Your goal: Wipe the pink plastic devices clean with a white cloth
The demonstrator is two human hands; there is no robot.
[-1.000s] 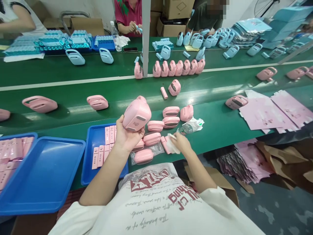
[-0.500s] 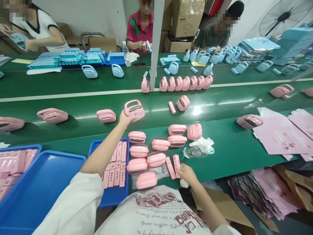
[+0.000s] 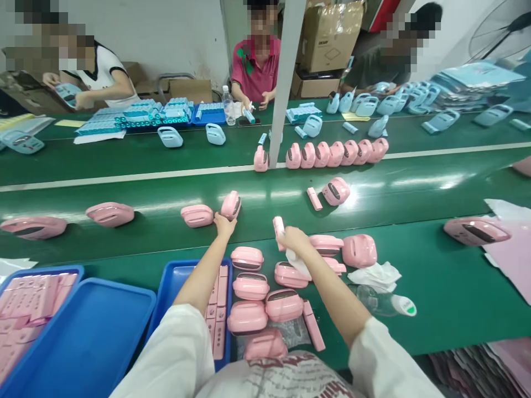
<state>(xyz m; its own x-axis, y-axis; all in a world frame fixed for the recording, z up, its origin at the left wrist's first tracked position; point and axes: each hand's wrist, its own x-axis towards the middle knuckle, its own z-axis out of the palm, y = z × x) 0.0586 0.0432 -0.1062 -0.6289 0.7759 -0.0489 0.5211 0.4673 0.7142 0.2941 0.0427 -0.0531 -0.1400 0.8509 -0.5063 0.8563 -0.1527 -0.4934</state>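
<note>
My left hand [image 3: 225, 225] is closed on the lower end of a glossy pink handled case [image 3: 231, 204] at the green belt; whether the case touches the belt I cannot tell. Just left of it lies another pink handled case [image 3: 196, 216]. My right hand [image 3: 295, 241] grips a slim pink rectangular stick [image 3: 279, 225], held upright over the belt's near edge, with a white cloth [image 3: 297, 263] hanging beneath the fingers. Below my hands stand several pink cases [image 3: 250, 286] in rows on the table. Beside them lies a second pink stick [image 3: 313, 326].
A blue tray [image 3: 229, 265] of pink sticks, an overlapped blue tray [image 3: 95, 331] and a clear bottle [image 3: 379, 303] flank the rows. Pink cases [image 3: 336, 153] line the belt's far side by a post [image 3: 286, 83]. Several people sit opposite, among light-blue cases.
My left hand has lowered its case toward the belt and turned it on end. My right hand has lifted a pink stick from the table and carried it forward to the belt.
</note>
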